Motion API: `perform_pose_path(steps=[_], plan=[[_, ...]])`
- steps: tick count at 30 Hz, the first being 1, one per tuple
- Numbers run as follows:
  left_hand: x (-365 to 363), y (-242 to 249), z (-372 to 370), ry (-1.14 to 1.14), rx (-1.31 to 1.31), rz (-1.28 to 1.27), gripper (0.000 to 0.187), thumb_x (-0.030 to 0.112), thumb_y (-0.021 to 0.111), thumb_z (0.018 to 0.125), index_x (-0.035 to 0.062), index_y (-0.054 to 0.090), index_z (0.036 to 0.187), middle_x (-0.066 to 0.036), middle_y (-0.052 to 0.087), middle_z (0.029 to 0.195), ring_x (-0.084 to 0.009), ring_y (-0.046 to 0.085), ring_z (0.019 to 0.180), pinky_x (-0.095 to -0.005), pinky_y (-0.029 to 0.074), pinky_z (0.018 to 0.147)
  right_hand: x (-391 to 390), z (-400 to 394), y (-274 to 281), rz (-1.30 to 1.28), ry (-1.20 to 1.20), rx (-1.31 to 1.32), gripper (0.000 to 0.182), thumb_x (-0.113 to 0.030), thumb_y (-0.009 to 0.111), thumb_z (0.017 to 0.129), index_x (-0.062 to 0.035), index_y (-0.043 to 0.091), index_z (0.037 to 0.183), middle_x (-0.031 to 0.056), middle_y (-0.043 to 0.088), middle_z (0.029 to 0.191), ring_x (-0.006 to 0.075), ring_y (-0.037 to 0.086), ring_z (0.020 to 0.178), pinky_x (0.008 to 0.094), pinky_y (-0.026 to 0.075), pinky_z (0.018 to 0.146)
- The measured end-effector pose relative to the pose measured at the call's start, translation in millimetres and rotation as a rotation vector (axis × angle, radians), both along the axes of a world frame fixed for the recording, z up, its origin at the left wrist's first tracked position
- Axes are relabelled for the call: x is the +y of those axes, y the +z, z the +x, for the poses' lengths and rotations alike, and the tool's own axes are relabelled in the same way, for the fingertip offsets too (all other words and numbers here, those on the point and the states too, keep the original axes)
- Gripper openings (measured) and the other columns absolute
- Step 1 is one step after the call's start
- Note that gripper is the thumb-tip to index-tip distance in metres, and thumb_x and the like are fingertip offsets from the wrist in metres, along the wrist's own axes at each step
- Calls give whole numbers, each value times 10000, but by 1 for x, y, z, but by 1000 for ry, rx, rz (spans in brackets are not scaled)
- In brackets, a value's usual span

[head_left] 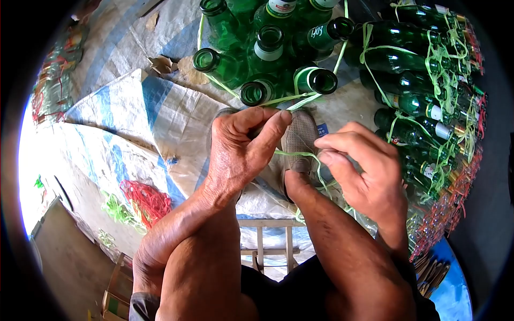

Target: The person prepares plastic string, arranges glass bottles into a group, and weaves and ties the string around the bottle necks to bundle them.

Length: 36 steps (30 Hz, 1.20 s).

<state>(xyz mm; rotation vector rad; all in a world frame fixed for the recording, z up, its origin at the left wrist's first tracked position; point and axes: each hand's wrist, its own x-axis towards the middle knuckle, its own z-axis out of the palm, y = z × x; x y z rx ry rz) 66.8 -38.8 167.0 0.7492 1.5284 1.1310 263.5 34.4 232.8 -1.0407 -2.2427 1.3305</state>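
Observation:
Green glass bottles (269, 45) stand upright in a cluster in front of me, with light green plastic twine (219, 84) running round them. My left hand (243, 142) is closed at the near side of the cluster, pinching the twine between thumb and forefinger close to the bottle necks. A loose tail of twine hangs from below that hand toward the right. My right hand (369, 171) is held to the right, its fingers curled and thumb and forefinger close together. The loose tail bends right by these fingertips; I cannot tell whether they grip it.
Tied bundles of green bottles (399, 56) lie stacked at the right. Red twine (145, 203) and green twine scraps (116, 207) lie on the white and blue sheet (123, 115). Clear bottles (53, 88) stand far left. A shoe (301, 134) is beneath my hands.

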Motion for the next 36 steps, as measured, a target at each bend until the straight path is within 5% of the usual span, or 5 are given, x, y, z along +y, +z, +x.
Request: perform_pose_path(steps=[8, 10, 14, 29, 36], plan=[[1, 2, 3, 85, 90, -12, 284, 100, 757, 933, -24, 667, 695, 39, 548, 579, -13, 444, 580, -234, 347, 485, 54, -43, 8, 647, 159, 53, 267, 114, 678, 767, 18, 709, 1014, 149, 650, 895, 307, 636, 864, 380, 511, 745], [1, 7, 2, 99, 99, -79, 185, 63, 768, 913, -46, 731, 768, 31, 624, 657, -29, 478, 629, -231, 350, 548, 60, -51, 6, 618, 232, -65, 283, 85, 668, 774, 10, 698, 1046, 138, 660, 885, 314, 629, 882, 399, 494, 791], [2, -3, 2, 124, 189, 59, 326, 91, 755, 924, -21, 629, 645, 49, 502, 544, -3, 419, 572, -237, 341, 456, 66, -62, 6, 520, 364, -275, 207, 8, 651, 802, -3, 674, 1007, 117, 676, 863, 324, 618, 881, 421, 490, 813], [1, -8, -1, 143, 248, 94, 267, 73, 708, 941, -48, 647, 711, 43, 515, 569, -1, 439, 601, -233, 376, 475, 79, -74, -6, 444, 556, -353, 109, -60, 609, 838, -2, 683, 893, 187, 641, 825, 370, 611, 906, 470, 489, 840], [0, -10, 0, 144, 213, 108, 245, 112, 721, 956, -46, 689, 773, 31, 556, 585, -5, 459, 610, -239, 401, 486, 78, -75, -13, 290, 399, -296, 155, -54, 572, 849, 28, 674, 932, 201, 647, 811, 386, 613, 868, 475, 501, 810]])
